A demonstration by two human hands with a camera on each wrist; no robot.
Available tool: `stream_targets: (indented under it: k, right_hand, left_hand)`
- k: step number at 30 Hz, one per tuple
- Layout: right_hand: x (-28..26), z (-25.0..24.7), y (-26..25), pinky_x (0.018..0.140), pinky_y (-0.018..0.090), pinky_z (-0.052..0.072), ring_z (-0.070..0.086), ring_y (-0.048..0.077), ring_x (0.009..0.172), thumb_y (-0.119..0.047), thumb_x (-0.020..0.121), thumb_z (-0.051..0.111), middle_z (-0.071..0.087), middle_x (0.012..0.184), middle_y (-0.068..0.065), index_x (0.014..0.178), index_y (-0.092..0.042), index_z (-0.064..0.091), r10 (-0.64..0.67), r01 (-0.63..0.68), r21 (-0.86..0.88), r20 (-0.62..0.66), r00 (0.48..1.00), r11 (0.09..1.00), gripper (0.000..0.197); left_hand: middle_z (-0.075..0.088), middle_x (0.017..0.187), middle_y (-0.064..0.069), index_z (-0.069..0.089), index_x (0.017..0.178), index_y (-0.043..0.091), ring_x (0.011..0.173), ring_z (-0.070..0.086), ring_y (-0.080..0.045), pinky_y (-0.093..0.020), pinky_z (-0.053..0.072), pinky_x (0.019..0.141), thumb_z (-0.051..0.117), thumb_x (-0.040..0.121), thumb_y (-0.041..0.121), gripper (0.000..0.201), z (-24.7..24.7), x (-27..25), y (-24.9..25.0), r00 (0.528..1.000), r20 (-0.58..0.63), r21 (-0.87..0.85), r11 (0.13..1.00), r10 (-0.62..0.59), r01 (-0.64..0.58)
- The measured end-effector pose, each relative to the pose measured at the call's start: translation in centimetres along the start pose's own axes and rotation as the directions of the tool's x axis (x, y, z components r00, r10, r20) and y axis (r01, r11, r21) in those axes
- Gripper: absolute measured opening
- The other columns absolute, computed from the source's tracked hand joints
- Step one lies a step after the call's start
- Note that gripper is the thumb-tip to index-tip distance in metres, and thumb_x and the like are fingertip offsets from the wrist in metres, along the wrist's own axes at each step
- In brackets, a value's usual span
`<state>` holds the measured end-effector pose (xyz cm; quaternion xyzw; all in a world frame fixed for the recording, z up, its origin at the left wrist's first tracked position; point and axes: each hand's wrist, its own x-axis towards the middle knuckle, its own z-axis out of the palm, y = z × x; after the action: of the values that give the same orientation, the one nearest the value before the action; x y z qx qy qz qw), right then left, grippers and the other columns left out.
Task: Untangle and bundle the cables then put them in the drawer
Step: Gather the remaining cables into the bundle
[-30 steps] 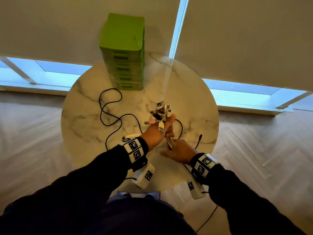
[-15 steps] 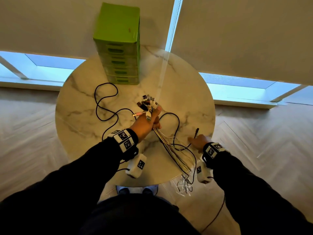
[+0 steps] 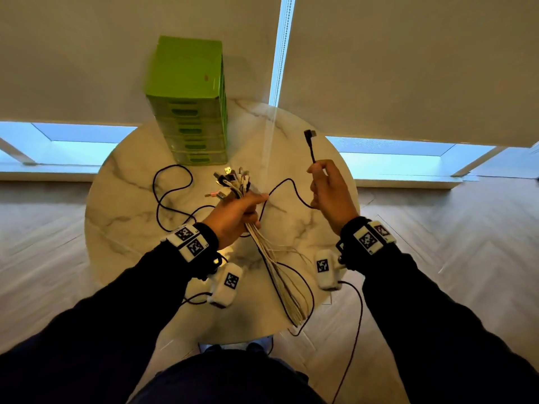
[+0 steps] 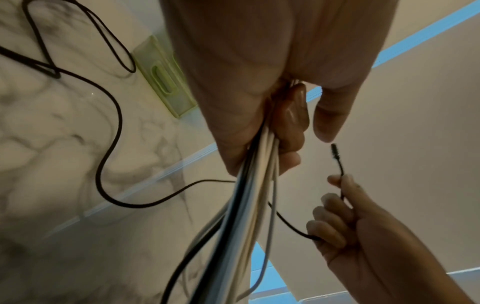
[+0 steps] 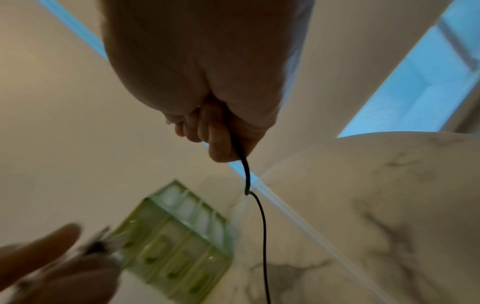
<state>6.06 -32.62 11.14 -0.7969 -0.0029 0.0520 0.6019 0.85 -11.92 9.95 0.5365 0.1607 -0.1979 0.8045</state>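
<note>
My left hand (image 3: 236,211) grips a bunch of mostly white cables (image 3: 277,263) above the round marble table (image 3: 122,205); their plugs (image 3: 230,182) fan out above the fist and the loose ends trail over the near edge. In the left wrist view the white cables (image 4: 254,185) run down out of that fist. My right hand (image 3: 328,189) holds a thin black cable (image 3: 287,185) raised, its plug end (image 3: 309,135) sticking up. The black cable (image 5: 262,216) hangs from my right fingers (image 5: 221,139). A green drawer tower (image 3: 189,103) stands at the table's far side, drawers closed.
More of the black cable (image 3: 166,193) lies in loops on the table left of my left hand. Window blinds hang behind the table, with a bead chain (image 3: 281,48) between them. Wooden floor surrounds the table. Thin sensor wires trail from both wrists.
My right hand has risen from the table's near right edge, lifting the black cable's plug end high. My left hand still grips the bunch and has barely moved.
</note>
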Motion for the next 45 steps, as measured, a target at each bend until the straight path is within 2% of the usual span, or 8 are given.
stream_targets:
  k: [8,18,26,28,33,37,41,45]
  right_hand:
    - [-4.5,6.5,-2.5,0.06,0.018,0.042,0.052,0.001,0.06,-0.035,0.107,0.041,0.057,0.07,-0.01,0.109,-0.031,0.053,-0.214,0.25,-0.15,0.22,0.952,0.957,0.013]
    - [-4.9,8.9,-2.8,0.067,0.035,0.044,0.057,0.017,0.07,-0.04,0.107,0.035,0.062,0.079,-0.002,0.097,-0.023,0.049,-0.145,0.321,-0.402,0.409,0.901,0.858,0.024]
    - [-4.5,5.8,2.1,0.072,0.026,0.042,0.045,0.007,0.066,-0.045,0.107,0.035,0.048,0.07,-0.011,0.079,-0.028,0.045,0.068,0.266,-0.385,0.668,0.741,0.884,0.034]
    - [-4.1,5.0,3.6,0.068,0.027,0.039,0.039,0.008,0.063,-0.042,0.107,0.038,0.043,0.068,-0.012,0.078,-0.024,0.045,0.179,0.113,-0.373,0.663,0.726,0.921,0.034]
    - [0.0,3.3,4.1,0.075,0.042,0.042,0.045,0.017,0.071,-0.044,0.107,0.037,0.046,0.073,-0.002,0.085,-0.018,0.049,0.328,0.027,-0.537,0.552,0.766,0.843,0.035]
    - [3.8,5.1,0.7,0.093,0.04,0.039,0.056,0.042,0.116,-0.038,0.108,0.035,0.064,0.118,0.021,0.115,-0.005,0.058,0.216,0.071,-0.7,0.313,0.925,0.711,0.041]
    - [3.4,10.2,-4.7,0.069,0.035,0.035,0.059,0.037,0.081,-0.039,0.108,0.032,0.061,0.085,0.017,0.092,-0.017,0.044,-0.054,0.181,-0.528,0.247,0.967,0.829,0.03]
    - [-0.2,14.0,-6.8,0.066,0.038,0.05,0.062,0.021,0.067,-0.044,0.108,0.025,0.067,0.08,0.002,0.102,-0.025,0.046,-0.203,0.382,-0.439,0.402,0.893,0.813,0.029]
  left_hand:
    - [0.032,0.063,0.004,0.052,0.079,0.02,0.054,0.035,-0.011,-0.031,0.043,0.063,0.083,0.075,0.047,0.042,-0.4,-0.3,2.0,0.988,0.08,-0.025,0.991,0.134,-0.132]
    - [0.055,0.053,-0.003,0.055,0.062,0.015,0.059,0.056,-0.025,-0.046,0.048,0.071,0.043,0.079,0.085,0.073,-2.6,0.4,2.0,0.956,-0.212,0.395,0.912,0.205,-0.108]
    - [0.044,0.061,0.004,0.047,0.08,0.019,0.051,0.05,-0.013,-0.039,0.058,0.058,0.045,0.101,0.053,0.039,-5.8,0.3,6.0,0.87,-0.384,-0.051,0.933,0.31,-0.355]
    - [0.034,0.061,0.005,0.039,0.073,0.022,0.046,0.035,-0.009,-0.026,0.043,0.044,0.043,0.1,0.057,0.045,-7.0,-0.1,7.7,0.879,-0.355,-0.135,0.912,0.32,-0.387]
    - [0.029,0.059,0.006,0.033,0.069,0.024,0.044,0.025,-0.007,-0.022,0.021,0.041,0.042,0.099,0.058,0.046,-8.9,-1.0,9.3,0.933,-0.204,-0.074,0.946,0.296,-0.316]
    - [0.033,0.063,0.005,0.036,0.074,0.024,0.048,0.026,-0.01,-0.023,0.022,0.046,0.049,0.099,0.054,0.041,-7.7,-1.3,7.4,0.977,-0.088,0.068,0.979,0.196,-0.191]
    - [0.045,0.07,-0.001,0.048,0.081,0.016,0.049,0.032,-0.011,-0.025,0.029,0.048,0.048,0.101,0.051,0.04,-5.6,-1.2,5.1,0.979,-0.157,0.053,0.991,0.128,-0.121]
    - [0.065,0.078,-0.004,0.061,0.103,0.005,0.057,0.053,-0.018,-0.03,0.044,0.054,0.044,0.104,0.05,0.048,-5.1,-1.1,4.9,0.957,-0.27,-0.097,0.986,0.104,-0.135]
